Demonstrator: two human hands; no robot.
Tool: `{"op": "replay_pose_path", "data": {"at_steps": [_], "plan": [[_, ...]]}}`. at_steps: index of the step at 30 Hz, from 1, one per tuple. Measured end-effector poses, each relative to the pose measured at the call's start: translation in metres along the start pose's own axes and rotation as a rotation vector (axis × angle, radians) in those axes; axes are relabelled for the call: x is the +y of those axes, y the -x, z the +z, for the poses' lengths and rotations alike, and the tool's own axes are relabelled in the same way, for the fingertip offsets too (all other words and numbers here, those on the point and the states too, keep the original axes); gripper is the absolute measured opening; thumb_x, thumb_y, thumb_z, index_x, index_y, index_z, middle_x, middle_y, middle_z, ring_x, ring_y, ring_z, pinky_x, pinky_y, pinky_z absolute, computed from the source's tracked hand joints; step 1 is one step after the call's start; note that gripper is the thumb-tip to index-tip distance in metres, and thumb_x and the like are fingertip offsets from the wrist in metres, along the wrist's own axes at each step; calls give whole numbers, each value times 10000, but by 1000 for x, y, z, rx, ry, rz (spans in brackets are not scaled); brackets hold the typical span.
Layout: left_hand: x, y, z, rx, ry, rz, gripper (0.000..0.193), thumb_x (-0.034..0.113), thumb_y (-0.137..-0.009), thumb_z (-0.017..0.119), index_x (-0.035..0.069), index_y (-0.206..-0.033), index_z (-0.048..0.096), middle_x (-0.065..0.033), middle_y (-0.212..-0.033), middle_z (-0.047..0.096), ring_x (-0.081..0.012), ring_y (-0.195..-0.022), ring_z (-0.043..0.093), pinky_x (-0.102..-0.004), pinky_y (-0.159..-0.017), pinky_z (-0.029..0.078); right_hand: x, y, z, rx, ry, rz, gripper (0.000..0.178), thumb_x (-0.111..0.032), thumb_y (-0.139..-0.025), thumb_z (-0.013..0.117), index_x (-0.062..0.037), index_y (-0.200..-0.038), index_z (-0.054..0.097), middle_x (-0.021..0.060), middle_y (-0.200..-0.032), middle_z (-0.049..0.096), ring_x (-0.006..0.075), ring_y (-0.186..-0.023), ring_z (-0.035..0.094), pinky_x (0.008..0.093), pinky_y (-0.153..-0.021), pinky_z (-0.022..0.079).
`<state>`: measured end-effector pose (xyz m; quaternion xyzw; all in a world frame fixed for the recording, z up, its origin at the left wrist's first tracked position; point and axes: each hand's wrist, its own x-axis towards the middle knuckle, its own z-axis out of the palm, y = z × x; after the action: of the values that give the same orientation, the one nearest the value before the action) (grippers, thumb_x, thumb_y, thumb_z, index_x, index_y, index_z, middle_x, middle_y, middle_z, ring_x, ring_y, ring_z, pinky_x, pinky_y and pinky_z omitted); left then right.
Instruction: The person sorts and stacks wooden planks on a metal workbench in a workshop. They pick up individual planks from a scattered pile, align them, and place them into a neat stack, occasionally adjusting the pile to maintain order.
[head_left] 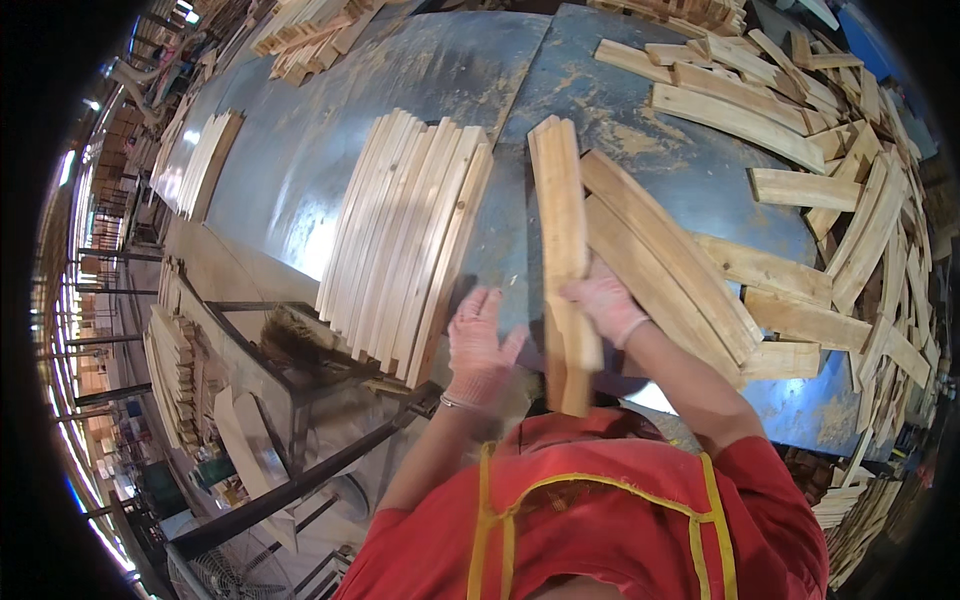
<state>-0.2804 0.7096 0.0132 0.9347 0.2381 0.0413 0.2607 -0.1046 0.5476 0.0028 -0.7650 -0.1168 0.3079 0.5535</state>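
Note:
My right hand (606, 306), in a pale thin glove, is closed on the side of a couple of narrow wooden boards (562, 215) held together lengthwise in front of me. Their near end is slightly blurred and reaches almost to my chest. My left hand (476, 348), gloved too, has its fingers spread and holds nothing. It lies between those boards and a row of pale wooden slats (405, 220) set side by side on the metal table (450, 65). Just right of my right hand, wider planks (665, 270) lie slanted on the tabletop.
A loose heap of boards (780, 95) covers the table's right side. More slats (208, 165) stand at the far left, and another stack (310, 35) at the back. Sawdust (625, 130) is scattered on the metal. A dark bristle brush (290, 335) sits below the table's left edge.

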Motion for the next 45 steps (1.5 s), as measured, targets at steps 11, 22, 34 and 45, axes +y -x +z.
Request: {"op": "replay_pose_path", "data": {"at_steps": [11,22,34,45], "plan": [[-97,-7,-24,-60,-511,-1,902,368,-846,764,30,-1595,393,-192,-1633,426,-400,-1533,364,-545,-1266,258,-14,-24,37,-129,730,-208,981,-397,-832,803,-32,-1632,369,248,-1612,470,392,-1493,453,436,-1237,361],[-16,-12,9,-273,197,143,862,407,-892,758,15,-1588,433,-214,-1593,469,-339,-1487,423,-472,-1238,314,-41,15,-104,-41,698,137,680,-234,-892,698,-20,-1500,481,262,-1330,669,387,-1287,628,435,-1053,501],[19,-40,29,-214,171,-449,436,160,-909,701,33,-1326,699,-159,-1232,757,-330,-1044,741,-438,-922,574,39,-49,-154,50,1157,-74,801,-294,-854,746,-56,-1551,434,215,-1585,459,414,-1404,522,502,-1137,448],[-53,-18,3,131,-402,-175,715,375,-938,744,56,-1527,495,-207,-1544,518,-412,-1462,442,-548,-1193,366,-10,-72,57,-378,485,44,552,-289,-929,658,57,-1341,533,328,-1202,710,464,-1160,696,503,-1011,547]]}}
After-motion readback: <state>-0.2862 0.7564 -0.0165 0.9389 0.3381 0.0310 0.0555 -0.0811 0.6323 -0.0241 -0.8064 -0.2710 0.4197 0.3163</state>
